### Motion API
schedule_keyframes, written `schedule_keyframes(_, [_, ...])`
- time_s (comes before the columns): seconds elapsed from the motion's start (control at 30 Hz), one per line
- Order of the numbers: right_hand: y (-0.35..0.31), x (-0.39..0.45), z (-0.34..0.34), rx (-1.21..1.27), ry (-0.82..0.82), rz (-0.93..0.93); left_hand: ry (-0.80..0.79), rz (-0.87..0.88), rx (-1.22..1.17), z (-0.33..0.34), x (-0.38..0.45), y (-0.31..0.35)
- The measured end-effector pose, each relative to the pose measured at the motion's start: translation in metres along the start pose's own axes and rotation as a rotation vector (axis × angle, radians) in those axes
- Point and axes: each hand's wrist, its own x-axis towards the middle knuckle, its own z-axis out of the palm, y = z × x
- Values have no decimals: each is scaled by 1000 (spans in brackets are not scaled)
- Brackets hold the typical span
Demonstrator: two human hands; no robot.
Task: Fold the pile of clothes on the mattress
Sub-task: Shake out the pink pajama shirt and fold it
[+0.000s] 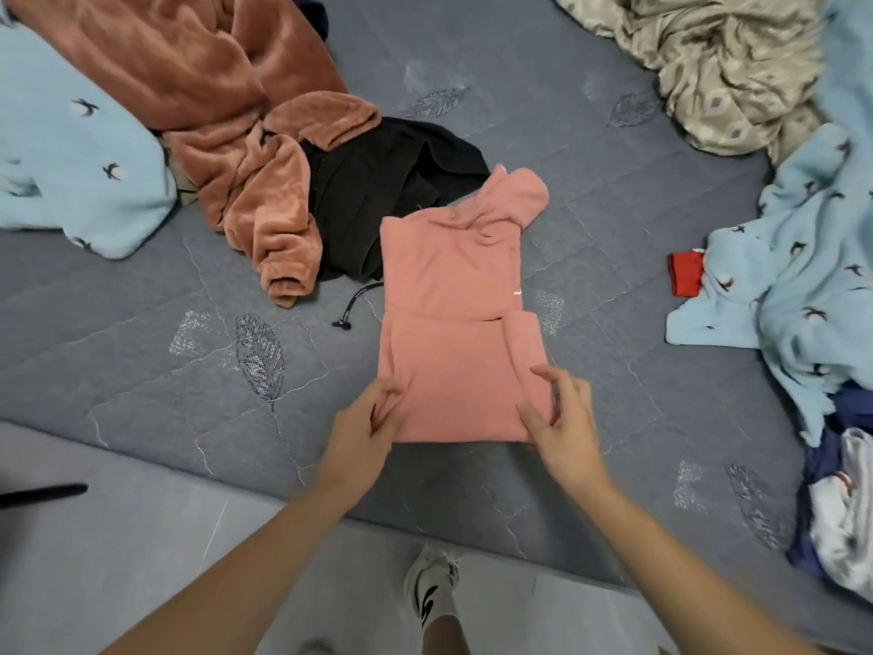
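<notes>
Both hands, left hand (pixel 373 418) and right hand (pixel 562 418), pinch the near corners of the half-folded, soft pink fleece garment (pixel 453 295) lying mid-mattress at twelve o'clock on the grey quilted mattress (pixel 141 323); light and limp, it likely handles best from those hem corners.

white sneaker (pixel 431 589), grey floor (pixel 118 536), black object (pixel 42 494)
</notes>
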Motion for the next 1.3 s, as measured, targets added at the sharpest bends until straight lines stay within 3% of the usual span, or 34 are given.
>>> schedule_keyframes(0.13, [2, -47, -6, -17, 41, -4, -80, -41, -79, -8, -40, 8])
schedule_keyframes(0.23, [-4, -66, -12, 138, 34, 53, -114, -123, -144, -19, -55, 15])
schedule_keyframes(0.33, [-21, -61, -26, 295, -170, 122, -116, -156, -269, -35, -45, 30])
schedule_keyframes(0.4, [-33, -49, -35, 260, -290, 92, -153, -187, -364, -46, -28, 48])
schedule_keyframes(0.47, [-49, -31, -41, 128, -266, 17, -205, -219, -406, -53, -6, 68])
schedule_keyframes(0.63, [-77, 54, -41, 30, 29, 83, -171, -183, -249, -52, 62, 101])
schedule_keyframes(0.9, [-90, 200, -16, -218, 118, 78, 147, -190, -19, -21, 188, 108])
schedule_keyframes(1.03, [-85, 224, 3, -237, 182, 18, 286, -115, 111, -3, 216, 101])
schedule_keyframes(1.1, [-78, 209, 21, -272, 204, -96, 238, -2, 217, 8, 208, 91])
schedule_keyframes(1.2, [-53, 182, 54, -593, 167, -375, 117, 275, 654, 27, 185, 62])
schedule_keyframes(1.3, [-30, 177, 68, -681, 54, -412, 25, 273, 816, 34, 185, 32])
